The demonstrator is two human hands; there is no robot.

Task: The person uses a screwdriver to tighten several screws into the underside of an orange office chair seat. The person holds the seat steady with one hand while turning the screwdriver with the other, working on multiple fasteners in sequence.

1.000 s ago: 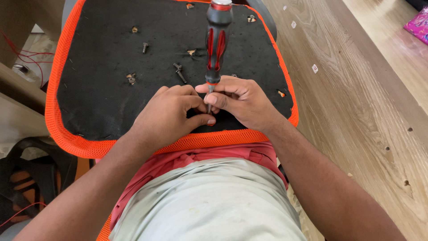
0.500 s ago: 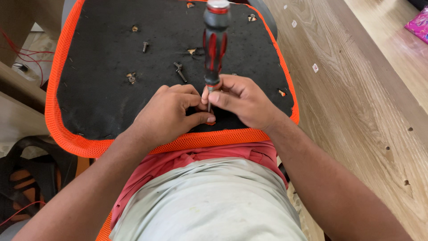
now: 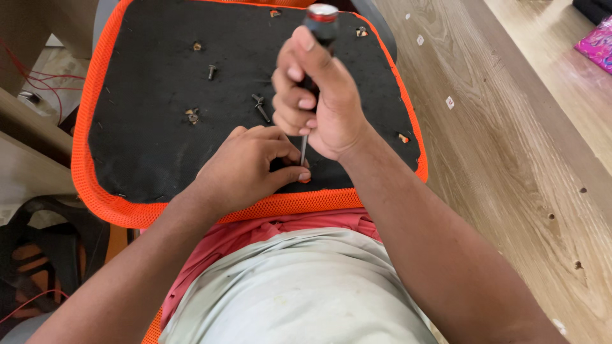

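Wooden plank flooring runs along the right, and an upturned seat pad — black underside, orange mesh rim — lies across the person's lap. On it, the right hand is wrapped fully shut round the handle of a red-and-black screwdriver, shaft near upright, tip down at the near edge; the left hand pinches a small fastener at the tip, fingers curled in. Loose screws lie scattered beyond. To do this well, I judge the shaft should stay square to the pad, with steady downward pressure so the tip does not slip, and the pinching fingers kept clear. Against a second ago, the right hand has climbed from the shaft's foot to the handle; the left hand has stayed put.
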